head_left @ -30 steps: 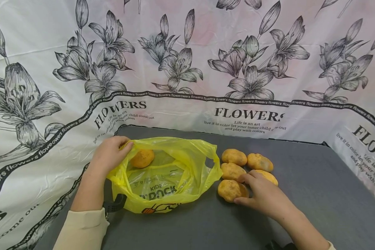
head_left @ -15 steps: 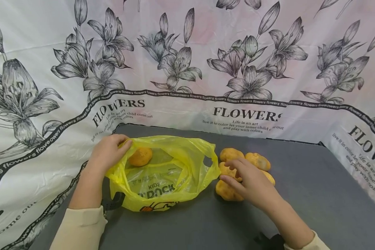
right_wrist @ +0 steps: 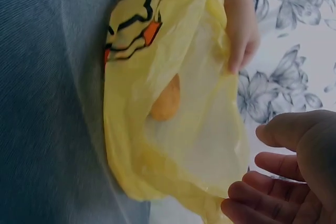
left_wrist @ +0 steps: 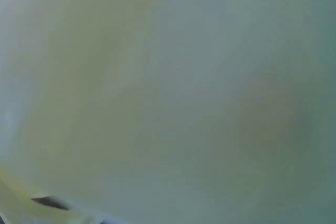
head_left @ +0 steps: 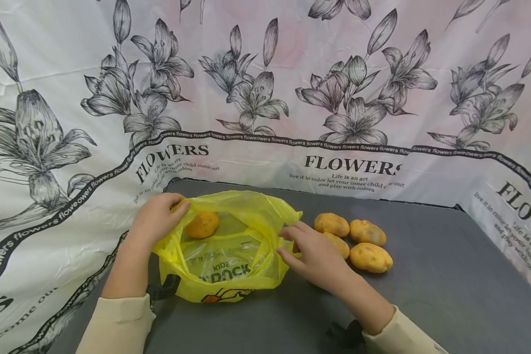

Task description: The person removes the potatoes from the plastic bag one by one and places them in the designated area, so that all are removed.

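Note:
A yellow plastic bag (head_left: 265,275) lies with its mouth spread wide, and one potato (head_left: 202,225) is inside it. My left hand (head_left: 156,222) pinches the bag's left rim between thumb and fingers. At the bag's right side is my right hand (head_left: 315,253), its thumb apart from loosely bent fingers. The right wrist view has these fingers (right_wrist: 262,200) touching the bag's edge, with nothing between thumb and fingertips. Several potatoes (head_left: 371,257) lie on the table just beyond the right hand, which partly hides one. The left wrist view is a pale blur.
The dark grey table (head_left: 442,275) carries the bag and potatoes. A white cloth (head_left: 256,162) printed with flowers and lettering hangs along the back and both sides. A black wrist strap (head_left: 163,289) shows beside the left sleeve.
My right hand has moved left from the potatoes to the bag's right edge, holding no potato. The bag's right side has shifted slightly inward. My left hand stays on the rim.

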{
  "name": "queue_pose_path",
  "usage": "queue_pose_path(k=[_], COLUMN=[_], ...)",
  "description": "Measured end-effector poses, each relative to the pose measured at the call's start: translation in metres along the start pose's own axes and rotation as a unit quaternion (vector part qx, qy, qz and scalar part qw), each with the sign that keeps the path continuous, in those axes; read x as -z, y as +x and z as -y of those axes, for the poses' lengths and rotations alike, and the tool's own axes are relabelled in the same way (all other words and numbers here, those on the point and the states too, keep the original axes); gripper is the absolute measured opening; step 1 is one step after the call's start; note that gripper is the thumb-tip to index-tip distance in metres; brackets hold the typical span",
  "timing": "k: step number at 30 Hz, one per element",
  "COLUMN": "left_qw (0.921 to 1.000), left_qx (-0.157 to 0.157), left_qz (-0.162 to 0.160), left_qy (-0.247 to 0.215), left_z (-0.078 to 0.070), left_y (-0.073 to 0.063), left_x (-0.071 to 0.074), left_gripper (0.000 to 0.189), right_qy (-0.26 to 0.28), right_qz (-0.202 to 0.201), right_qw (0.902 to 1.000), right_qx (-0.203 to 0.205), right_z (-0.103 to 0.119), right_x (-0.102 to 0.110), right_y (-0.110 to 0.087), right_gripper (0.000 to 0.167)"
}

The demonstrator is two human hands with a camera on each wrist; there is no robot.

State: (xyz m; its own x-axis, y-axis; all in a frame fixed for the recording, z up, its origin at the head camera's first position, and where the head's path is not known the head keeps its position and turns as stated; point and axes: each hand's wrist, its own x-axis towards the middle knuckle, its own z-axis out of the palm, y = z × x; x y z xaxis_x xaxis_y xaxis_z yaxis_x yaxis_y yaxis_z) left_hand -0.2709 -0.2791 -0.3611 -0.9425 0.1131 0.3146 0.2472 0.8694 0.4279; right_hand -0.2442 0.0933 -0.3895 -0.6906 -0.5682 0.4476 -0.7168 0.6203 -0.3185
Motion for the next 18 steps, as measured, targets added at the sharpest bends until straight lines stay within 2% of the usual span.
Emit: queue_pose_path(k=[7,12,18], left_qw=[1.0000,1.0000,1.0000], left_qx=[0.002,0.005,0.004], left_qz=[-0.002,-0.002,-0.003], left_qy=[0.000,0.000,-0.001], left_z=[0.001,0.002,0.002], left_y=[0.001,0.001,0.000], left_x=[-0.003,-0.003,-0.002], left_gripper=[0.030,0.030,0.029], right_qy=[-0.019,-0.030,0.000], right_qz=[-0.010,0.032,0.070], right_qw=[0.9997,0.9984,0.9966], right_qx=[-0.008,-0.035,-0.044], right_z=[0.022,0.040,0.045], right_x=[-0.007,-0.009,-0.023], right_y=[0.014,0.025,0.046], right_gripper=[0.026,0.029,0.032])
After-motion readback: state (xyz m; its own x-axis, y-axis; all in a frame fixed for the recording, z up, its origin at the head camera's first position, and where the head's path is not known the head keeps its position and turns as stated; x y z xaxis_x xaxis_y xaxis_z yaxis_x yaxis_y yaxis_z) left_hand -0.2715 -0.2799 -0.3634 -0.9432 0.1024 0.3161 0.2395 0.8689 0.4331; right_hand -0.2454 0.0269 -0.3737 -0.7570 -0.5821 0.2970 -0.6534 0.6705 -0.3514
